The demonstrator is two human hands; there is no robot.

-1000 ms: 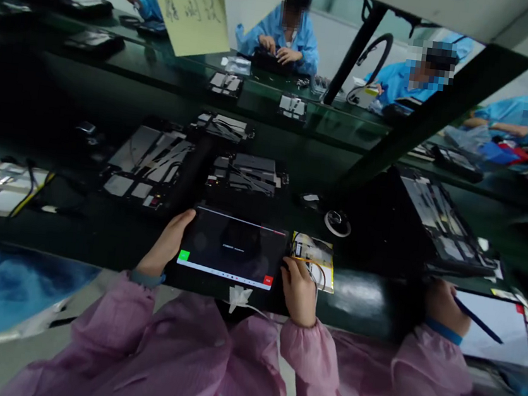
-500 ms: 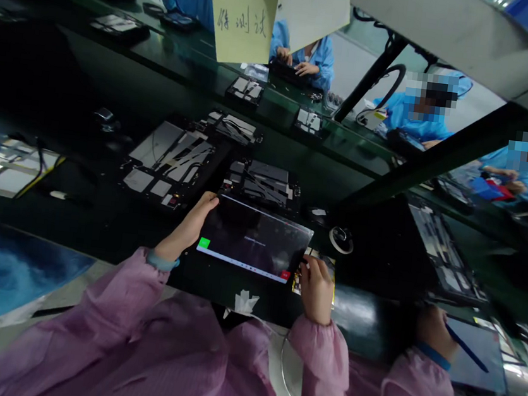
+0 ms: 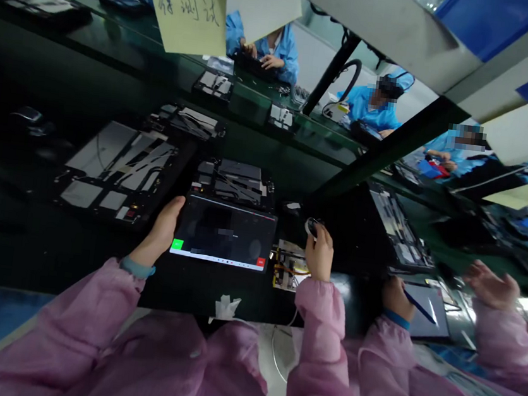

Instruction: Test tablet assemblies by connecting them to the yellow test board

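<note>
Head view: looking forward and down past pink smock sleeves (image 3: 73, 322) at a long production line.

Tablet: a black tablet (image 3: 223, 231) lies flat and lit on the dark green desk (image 3: 186, 291), its long axis running left to right, with a green button (image 3: 177, 245) and a red button (image 3: 260, 262) at the lower corners of the screen.

Left hand: the left hand (image 3: 160, 227) is the nearer hand, closed on the tablet's left edge with the fingers (image 3: 174, 208) curled around it.

Right hand: the right hand (image 3: 319, 253) is raised off the desk just right of the tablet, its fingers (image 3: 315, 236) pinched together at a small round coil (image 3: 311, 227). Whether they have hold of it, I cannot tell.

Things about: a wired circuit board (image 3: 290, 266) lies just below the right hand, and a scrap of white tape (image 3: 226, 308) sits at the desk edge.

Beyond: two opened tablet chassis (image 3: 118, 175) (image 3: 232, 182) lie just past the tablet.

Nearby: to the right, a co-worker's hand (image 3: 393, 295) holds a blue pen (image 3: 419, 307) over a second tablet (image 3: 432, 312).

Room: blue-coated workers sit across the line, under a hanging handwritten yellow sign (image 3: 183, 4).
</note>
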